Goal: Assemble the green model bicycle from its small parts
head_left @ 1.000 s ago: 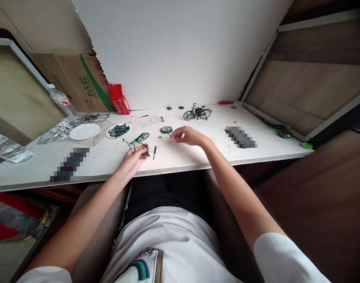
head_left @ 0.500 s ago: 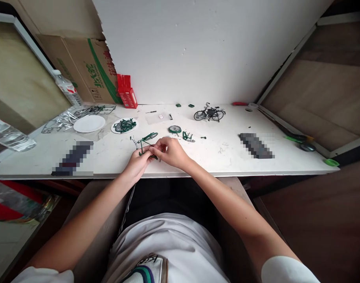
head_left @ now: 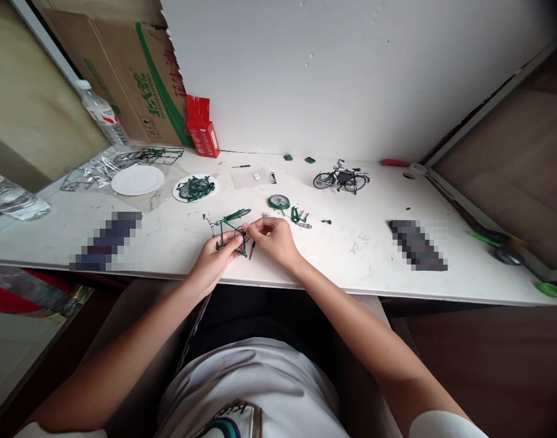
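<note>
My left hand is closed around the rear part of a small green model bicycle frame, which has a front wheel and silver handlebars. My right hand reaches in from the other side, thumb and forefinger pinched together at the frame. A thin dark loop shows by those fingertips, but what they grip is too small to tell. Below the right fingers is a thin dark stick; whether it is held or lies on the table is unclear. Beyond the hands lie a loose spoked wheel and a green bicycle part.
A black model bicycle stands at the back right of the white table. To the left are a plate of green parts, a white plate, part sprues and water bottles. A red box stands behind.
My right hand has drawn slightly back and right, showing more of the frame and the dark loop. The head view has shifted and tilted a little. My left hand keeps its hold.
</note>
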Demonstrator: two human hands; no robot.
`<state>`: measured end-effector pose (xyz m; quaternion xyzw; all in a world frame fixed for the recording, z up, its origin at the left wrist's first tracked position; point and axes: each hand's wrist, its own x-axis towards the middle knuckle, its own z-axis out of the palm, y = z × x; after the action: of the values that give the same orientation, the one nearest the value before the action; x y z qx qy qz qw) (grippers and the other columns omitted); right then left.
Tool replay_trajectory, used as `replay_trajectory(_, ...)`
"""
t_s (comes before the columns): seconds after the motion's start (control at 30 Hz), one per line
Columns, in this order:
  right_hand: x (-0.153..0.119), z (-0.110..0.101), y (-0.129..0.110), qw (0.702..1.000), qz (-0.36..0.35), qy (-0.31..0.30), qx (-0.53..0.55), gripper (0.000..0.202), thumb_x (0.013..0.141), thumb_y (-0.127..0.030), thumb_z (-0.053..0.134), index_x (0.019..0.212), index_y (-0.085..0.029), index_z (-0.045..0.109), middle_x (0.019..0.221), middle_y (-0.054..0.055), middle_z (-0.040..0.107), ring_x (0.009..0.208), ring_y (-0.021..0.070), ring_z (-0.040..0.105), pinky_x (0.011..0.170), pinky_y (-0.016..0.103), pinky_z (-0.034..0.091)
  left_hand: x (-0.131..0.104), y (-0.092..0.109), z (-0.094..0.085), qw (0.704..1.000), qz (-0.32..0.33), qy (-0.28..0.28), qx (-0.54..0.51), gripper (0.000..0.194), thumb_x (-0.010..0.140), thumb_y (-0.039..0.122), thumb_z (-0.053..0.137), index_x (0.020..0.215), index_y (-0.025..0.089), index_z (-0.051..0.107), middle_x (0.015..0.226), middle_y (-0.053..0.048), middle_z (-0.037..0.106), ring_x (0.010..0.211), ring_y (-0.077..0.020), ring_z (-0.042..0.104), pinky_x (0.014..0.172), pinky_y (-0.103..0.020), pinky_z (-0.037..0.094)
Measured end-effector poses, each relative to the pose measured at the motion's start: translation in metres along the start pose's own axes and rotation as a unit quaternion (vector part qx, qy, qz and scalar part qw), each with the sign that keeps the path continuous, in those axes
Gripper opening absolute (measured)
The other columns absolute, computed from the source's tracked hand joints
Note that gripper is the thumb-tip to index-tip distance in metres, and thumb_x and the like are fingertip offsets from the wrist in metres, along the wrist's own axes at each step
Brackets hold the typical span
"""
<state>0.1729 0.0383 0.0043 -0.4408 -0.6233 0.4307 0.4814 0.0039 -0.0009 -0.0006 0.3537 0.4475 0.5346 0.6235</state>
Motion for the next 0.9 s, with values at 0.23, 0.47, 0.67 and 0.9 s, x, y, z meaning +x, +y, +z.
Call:
replay_trajectory(0.23,-0.001,0.002,0.009,0.998,0.058,-0.010,0.016,0.044,0.089,-0.061,0.074,0.084,-0.017,0.077,0.079,0.005,0.076,0.068,0.0158,0.064,0.063,0.028,0.049,0.000,-0.001,-0.002,1.000,-0.004,0.010,-0.003,0.038,0.076,0.044,0.091,0.099,0.015,0.081,0.094,-0.007,0.070,0.088,-0.0157,0.059,0.086,-0.031,0.051)
replay_trajectory(0.47,-0.006,-0.018,0.014,0.977,-0.077,-0.014,-0.200,0.029,0.107,-0.036,0.055,0.112,-0.021,0.079,0.106,0.010,0.071,0.095,0.0226,0.064,0.082,0.036,0.054,-0.002,-0.002,-0.008,1.000,-0.004,-0.006,-0.030,0.032,0.083,0.039,0.086,0.102,0.014,0.082,0.106,-0.011,0.075,0.095,-0.0185,0.063,0.088,-0.032,0.049)
replay_trajectory(0.67,-0.013,-0.018,0.014,0.905,-0.152,-0.102,-0.385,0.030,0.100,-0.008,0.056,0.107,-0.026,0.079,0.117,0.011,0.065,0.112,0.0268,0.055,0.072,0.034,0.051,0.000,-0.002,-0.014,0.998,0.001,-0.006,-0.060,0.027,0.079,0.031,0.089,0.095,0.011,0.081,0.102,-0.011,0.075,0.094,-0.0180,0.064,0.089,-0.033,0.050)
replay_trajectory(0.9,-0.019,-0.019,0.020,0.881,-0.156,-0.057,-0.443,0.020,0.101,-0.008,0.054,0.100,-0.019,0.071,0.107,0.011,0.069,0.104,0.0263,0.054,0.085,0.037,0.050,0.001,0.000,-0.013,0.997,-0.002,-0.009,-0.074,0.026,0.076,0.025,0.090,0.094,0.010,0.078,0.101,-0.012,0.076,0.087,-0.0165,0.066,0.087,-0.034,0.052)
